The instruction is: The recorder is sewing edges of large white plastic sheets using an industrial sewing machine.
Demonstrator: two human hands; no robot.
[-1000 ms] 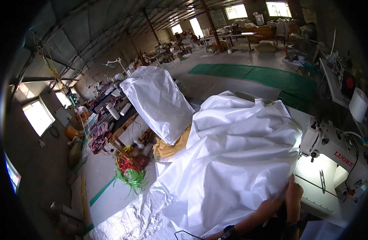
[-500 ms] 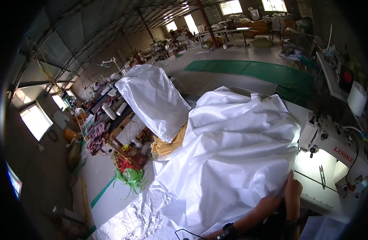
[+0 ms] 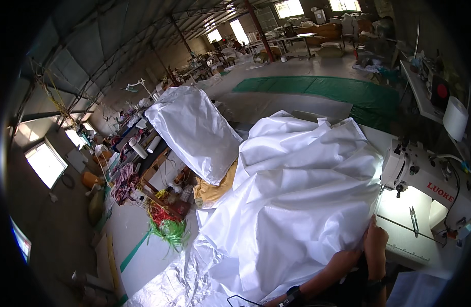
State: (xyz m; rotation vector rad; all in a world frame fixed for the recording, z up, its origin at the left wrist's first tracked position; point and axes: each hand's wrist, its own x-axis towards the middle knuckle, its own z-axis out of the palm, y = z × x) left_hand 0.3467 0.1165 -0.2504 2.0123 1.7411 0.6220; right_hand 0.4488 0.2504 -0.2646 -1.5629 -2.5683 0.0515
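A large sheet of glossy white fabric [image 3: 297, 204] lies in folds over the sewing table. Its right edge runs up to the needle area of a white sewing machine [image 3: 417, 171], whose lamp lights the bed. My right hand [image 3: 376, 240] is closed on that edge, just below the needle area. Beside it, my left hand [image 3: 352, 255] reaches in against the fabric, its fingers hidden behind the cloth and the right hand. A pair of thread snips [image 3: 414, 222] rests on the machine bed, right of my hands.
Behind the fabric leans a full-looking white bundle [image 3: 194, 133] above yellow cloth [image 3: 215, 189]. Green and red plastic strands [image 3: 169, 230] hang at the left. A white thread cone [image 3: 455, 118] stands at the right. Green sheeting [image 3: 307, 88] covers part of the floor beyond.
The view has shifted slightly. Both hands stay at the fabric's right edge near the needle area, and the fabric lies almost the same.
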